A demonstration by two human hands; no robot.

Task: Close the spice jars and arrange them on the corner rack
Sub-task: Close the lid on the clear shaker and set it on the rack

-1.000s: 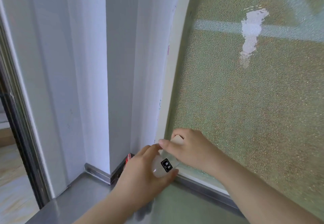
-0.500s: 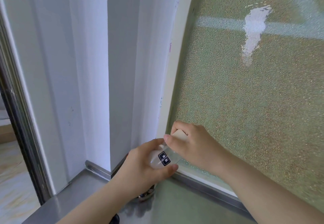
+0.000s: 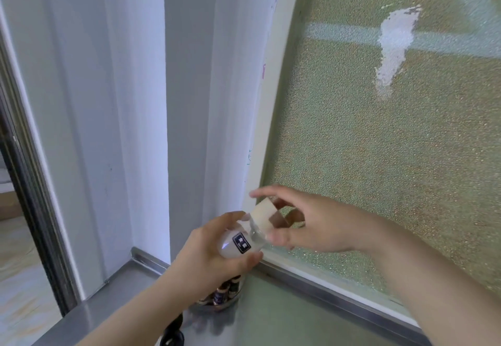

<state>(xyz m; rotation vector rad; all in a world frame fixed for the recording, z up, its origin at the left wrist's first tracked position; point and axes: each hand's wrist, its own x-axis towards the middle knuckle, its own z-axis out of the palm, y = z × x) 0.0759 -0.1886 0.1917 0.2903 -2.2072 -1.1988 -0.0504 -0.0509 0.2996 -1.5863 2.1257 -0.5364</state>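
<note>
My left hand (image 3: 214, 256) grips a small clear spice jar (image 3: 238, 242) with a black label, tilted with its top toward the upper right. A pale wooden lid (image 3: 264, 215) sits on the jar's neck. My right hand (image 3: 306, 226) has its fingers spread around that lid, thumb under it and index finger above, loosened from it. Below my left hand a round rack (image 3: 222, 295) in the corner holds several dark-capped jars, mostly hidden by my wrist.
A steel counter (image 3: 113, 291) runs along a white corner wall (image 3: 135, 101) and a frosted green window (image 3: 379, 142) with a metal sill (image 3: 325, 286). A dark object (image 3: 173, 337) lies at the bottom edge. A doorway opens at far left.
My right hand, closed over the lid before, has opened its fingers and lifted slightly. Both hands and the jar have risen a little, and the rack has come into view below.
</note>
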